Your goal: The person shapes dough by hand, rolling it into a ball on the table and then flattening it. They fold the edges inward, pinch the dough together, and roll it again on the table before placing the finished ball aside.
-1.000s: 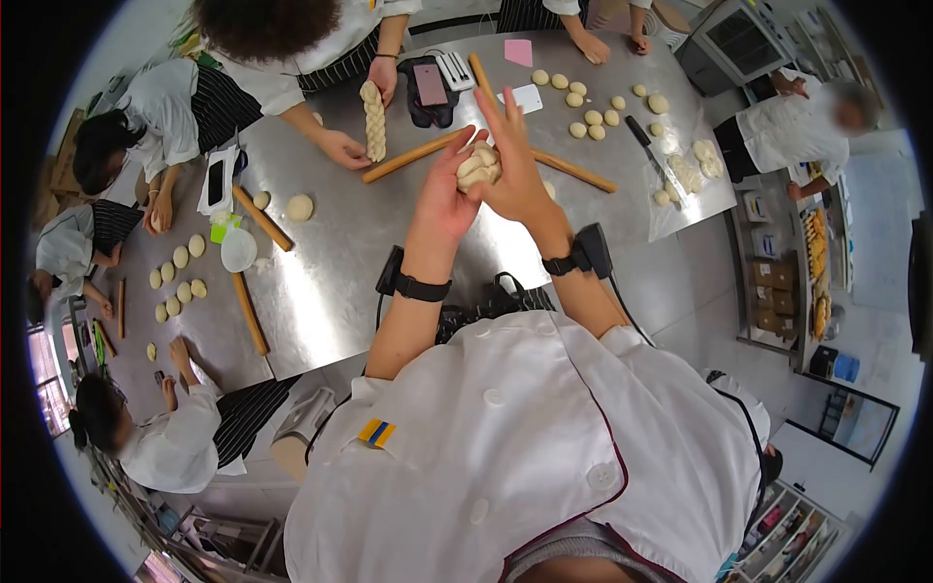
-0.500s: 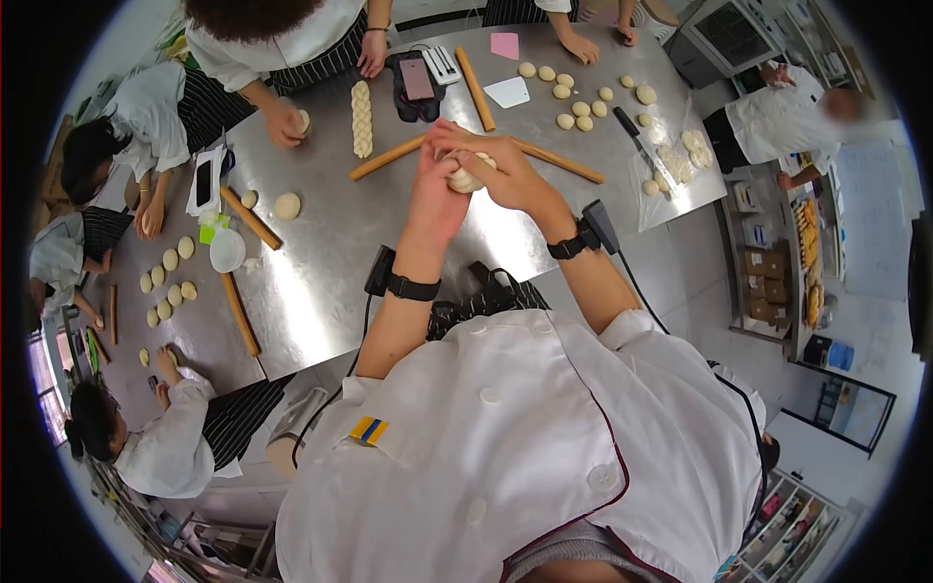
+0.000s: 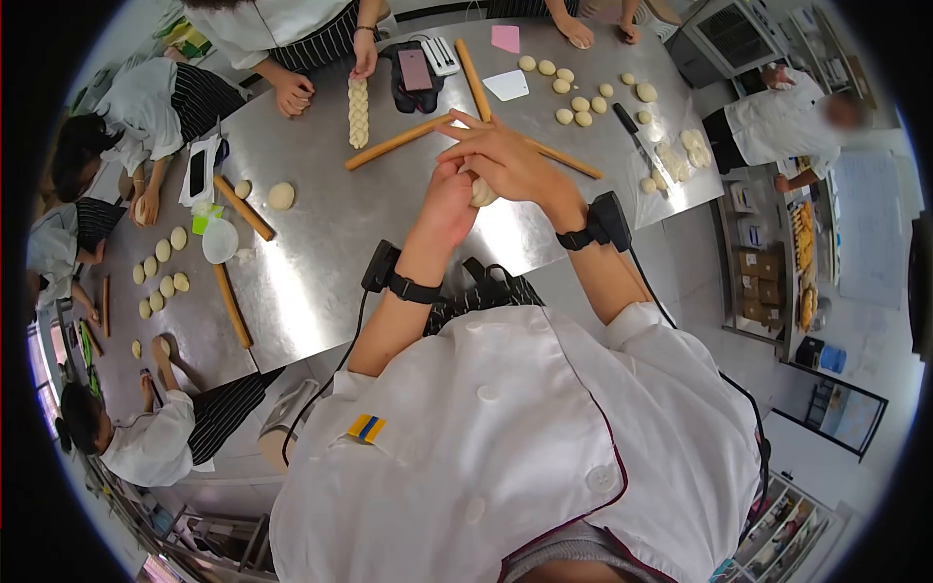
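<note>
A pale, folded piece of dough [image 3: 481, 192] is cupped between my hands above the near edge of the steel table. My left hand [image 3: 450, 202] curls around its left side, partly covering it. My right hand [image 3: 507, 163] lies over the top of the dough, fingers stretched out and spread toward the left. The palm side of the right hand is hidden. Just beyond my fingers lie one rolling pin [image 3: 398, 143] on the left and another rolling pin [image 3: 566, 158] on the right.
A braided dough loaf [image 3: 359, 115], a phone [image 3: 414, 70] and a white scraper [image 3: 506, 85] lie across the table [image 3: 321, 223]. Several dough balls [image 3: 582, 104] and a knife [image 3: 634, 135] are at the right. Co-workers stand around the left and far sides; a co-worker's hand [image 3: 293, 94] rests near the braid.
My right hand has shifted over the dough, its fingers now spread wider, and the dough sits slightly lower. Across the table, a co-worker's hand has moved to the end of the braid.
</note>
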{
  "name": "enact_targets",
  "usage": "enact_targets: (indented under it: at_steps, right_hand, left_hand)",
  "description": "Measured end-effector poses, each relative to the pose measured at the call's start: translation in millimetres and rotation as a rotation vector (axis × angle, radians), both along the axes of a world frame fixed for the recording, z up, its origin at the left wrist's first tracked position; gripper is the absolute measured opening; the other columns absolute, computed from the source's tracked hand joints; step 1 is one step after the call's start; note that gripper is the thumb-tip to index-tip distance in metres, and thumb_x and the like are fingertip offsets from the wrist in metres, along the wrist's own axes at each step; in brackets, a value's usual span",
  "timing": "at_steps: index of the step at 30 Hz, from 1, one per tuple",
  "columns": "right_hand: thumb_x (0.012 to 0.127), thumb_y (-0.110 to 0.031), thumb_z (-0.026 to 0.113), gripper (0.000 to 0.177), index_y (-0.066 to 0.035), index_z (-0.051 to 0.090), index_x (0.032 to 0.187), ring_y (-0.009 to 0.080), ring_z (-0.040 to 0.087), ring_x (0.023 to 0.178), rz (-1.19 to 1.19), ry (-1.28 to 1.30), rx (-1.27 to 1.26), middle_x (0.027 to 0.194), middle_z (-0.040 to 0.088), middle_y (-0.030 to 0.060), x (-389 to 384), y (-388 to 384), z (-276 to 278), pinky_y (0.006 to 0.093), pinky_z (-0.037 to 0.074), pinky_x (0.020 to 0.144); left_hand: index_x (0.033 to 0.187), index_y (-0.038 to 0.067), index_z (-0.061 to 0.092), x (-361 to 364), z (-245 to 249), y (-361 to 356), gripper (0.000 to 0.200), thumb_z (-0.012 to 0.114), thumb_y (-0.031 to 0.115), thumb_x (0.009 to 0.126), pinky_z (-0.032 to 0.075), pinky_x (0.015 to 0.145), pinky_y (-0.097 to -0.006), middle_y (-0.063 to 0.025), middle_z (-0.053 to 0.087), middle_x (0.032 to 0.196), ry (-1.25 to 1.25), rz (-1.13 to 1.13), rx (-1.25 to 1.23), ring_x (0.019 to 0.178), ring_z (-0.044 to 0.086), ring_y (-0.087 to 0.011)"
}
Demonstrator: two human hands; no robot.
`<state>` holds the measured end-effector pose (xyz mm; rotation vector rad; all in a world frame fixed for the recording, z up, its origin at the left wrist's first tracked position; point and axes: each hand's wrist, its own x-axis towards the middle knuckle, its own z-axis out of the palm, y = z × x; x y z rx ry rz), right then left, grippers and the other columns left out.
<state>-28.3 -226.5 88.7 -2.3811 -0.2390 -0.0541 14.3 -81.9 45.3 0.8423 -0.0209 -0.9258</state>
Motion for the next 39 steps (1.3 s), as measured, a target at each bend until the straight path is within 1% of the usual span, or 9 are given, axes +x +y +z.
enact_targets:
  at_steps: [5, 8, 11, 18, 23, 30, 32, 35, 39]
  right_hand:
    - [0.091, -0.056, 0.072, 0.076, -0.011, 0.062, 0.151, 0.0491, 0.024, 0.161, -0.262, -0.249, -0.211, 0.169, 0.042, 0.0183, -30, 31, -6, 0.0766, 0.016, 0.123]
    - [0.055, -0.079, 0.085, 0.142, -0.011, 0.034, 0.168, 0.0512, 0.027, 0.158, -0.356, -0.337, -0.301, 0.17, 0.034, 0.0279, -44, 48, -13, 0.0753, 0.022, 0.122]
    - [0.06, -0.068, 0.091, 0.13, -0.01, 0.04, 0.165, 0.0488, 0.036, 0.155, -0.27, -0.179, 0.189, 0.166, 0.041, 0.0276, -35, 35, -18, 0.0668, 0.031, 0.124]
    - [0.093, -0.034, 0.078, 0.073, -0.007, 0.051, 0.155, 0.0442, 0.053, 0.144, -0.001, -0.192, -0.074, 0.149, 0.061, 0.0224, -22, 10, -24, 0.0619, 0.034, 0.126]
    - [0.102, -0.01, 0.052, 0.042, -0.002, 0.064, 0.141, 0.0404, 0.058, 0.142, -0.123, -0.182, 0.186, 0.143, 0.067, 0.0196, -21, 13, -20, 0.0603, 0.033, 0.127]
    - [0.101, -0.019, 0.064, 0.039, -0.005, 0.069, 0.137, 0.0389, 0.054, 0.147, -0.221, -0.23, 0.304, 0.141, 0.07, 0.0171, -16, 34, -24, 0.0514, 0.034, 0.128]
    - [0.094, -0.031, 0.078, 0.046, -0.007, 0.07, 0.133, 0.0361, 0.052, 0.15, -0.172, -0.373, -0.075, 0.144, 0.069, 0.0145, -22, 33, -3, 0.0494, 0.038, 0.126]
    - [0.086, -0.045, 0.086, 0.061, -0.009, 0.07, 0.132, 0.0336, 0.05, 0.151, -0.08, -0.321, -0.064, 0.149, 0.066, 0.0117, -26, 19, -21, 0.0481, 0.04, 0.125]
    - [0.091, -0.037, 0.083, 0.051, -0.009, 0.07, 0.131, 0.0341, 0.063, 0.138, -0.085, -0.208, 0.14, 0.138, 0.073, 0.0115, -13, 9, -24, 0.0494, 0.042, 0.123]
  left_hand:
    - [0.141, -0.004, 0.055, 15, -8, 8, 0.036, 0.051, -0.002, 0.106, 0.062, 0.097, -0.0388, -0.0193, 0.067, 0.131, 0.172, -0.037, -0.02, 0.115, 0.073, -0.0278]
    - [0.142, -0.004, 0.055, 17, -4, 7, 0.036, 0.051, -0.001, 0.106, 0.062, 0.097, -0.0386, -0.0196, 0.067, 0.131, 0.222, -0.048, -0.002, 0.115, 0.073, -0.0284]
    - [0.143, -0.003, 0.053, 15, -7, 3, 0.038, 0.053, 0.001, 0.106, 0.062, 0.097, -0.0382, -0.0204, 0.066, 0.134, 0.116, -0.088, 0.169, 0.117, 0.072, -0.0276]
    - [0.145, -0.001, 0.048, 16, -6, 12, 0.039, 0.05, 0.003, 0.106, 0.056, 0.106, -0.0406, -0.0177, 0.062, 0.139, -0.085, -0.056, 0.079, 0.128, 0.066, -0.0261]
    - [0.139, 0.001, 0.053, 25, 5, 24, 0.033, 0.042, 0.014, 0.111, 0.053, 0.109, -0.0392, -0.0127, 0.063, 0.133, 0.424, -0.078, -0.281, 0.123, 0.064, -0.0223]
    - [0.138, 0.0, 0.056, 14, -48, 9, 0.035, 0.036, 0.018, 0.117, 0.058, 0.105, -0.0377, -0.0128, 0.065, 0.135, 0.519, -0.047, -0.127, 0.122, 0.068, -0.0232]
    - [0.141, -0.001, 0.054, 19, -31, 17, 0.035, 0.036, 0.018, 0.117, 0.059, 0.107, -0.0372, -0.0149, 0.064, 0.139, 0.435, -0.112, -0.076, 0.126, 0.067, -0.024]
    - [0.143, 0.0, 0.054, 28, -31, 18, 0.036, 0.037, 0.018, 0.117, 0.058, 0.109, -0.0373, -0.014, 0.064, 0.142, 0.5, -0.193, -0.146, 0.13, 0.066, -0.0245]
    - [0.143, 0.004, 0.054, 13, -21, 13, 0.033, 0.041, 0.018, 0.116, 0.058, 0.11, -0.0378, -0.0111, 0.064, 0.141, 0.484, -0.181, -0.22, 0.129, 0.066, -0.0224]
